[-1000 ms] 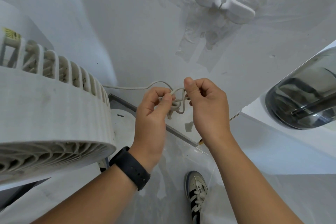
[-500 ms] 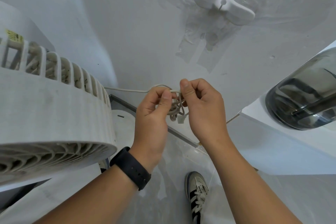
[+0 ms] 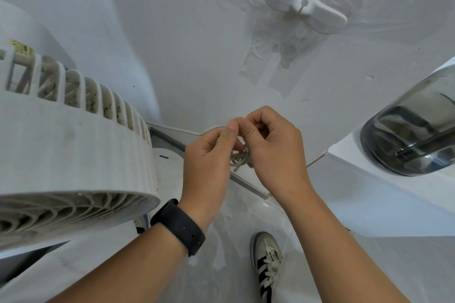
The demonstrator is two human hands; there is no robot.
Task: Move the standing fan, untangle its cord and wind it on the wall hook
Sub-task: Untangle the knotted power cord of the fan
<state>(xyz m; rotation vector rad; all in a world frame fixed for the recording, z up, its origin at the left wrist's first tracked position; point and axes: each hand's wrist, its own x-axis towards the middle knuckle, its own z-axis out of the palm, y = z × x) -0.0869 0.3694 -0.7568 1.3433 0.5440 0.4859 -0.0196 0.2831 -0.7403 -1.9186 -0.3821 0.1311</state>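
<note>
A white standing fan (image 3: 73, 155) filled the space left of the hands. Above them, a white wall hook (image 3: 305, 10) was fixed to the wall. The left hand (image 3: 209, 162) and right hand (image 3: 273, 150), close together, pinched the tangled cord (image 3: 240, 158) between them.

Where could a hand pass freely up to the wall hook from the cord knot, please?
The bare wall between the hands' knotted cord and the wall hook is open. It is crowded at left by the fan and at right by the dark glossy object.
</note>
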